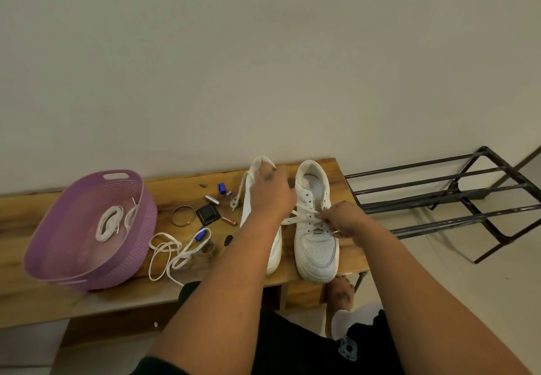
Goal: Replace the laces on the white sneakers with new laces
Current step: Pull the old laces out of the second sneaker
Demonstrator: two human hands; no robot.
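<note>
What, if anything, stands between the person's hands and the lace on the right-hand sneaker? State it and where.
Nothing visible does. The right hand already pinches the lace at the eyelets of the right-hand sneaker. The left hand reaches across above the other sneaker toward the same lace; whether it grips it cannot be told.

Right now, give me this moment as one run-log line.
left hand: over left sneaker | right hand: pinching lace on right sneaker | loose lace: on bench

Glossy wooden bench, woven-look purple plastic basket, matt black metal rack.
</note>
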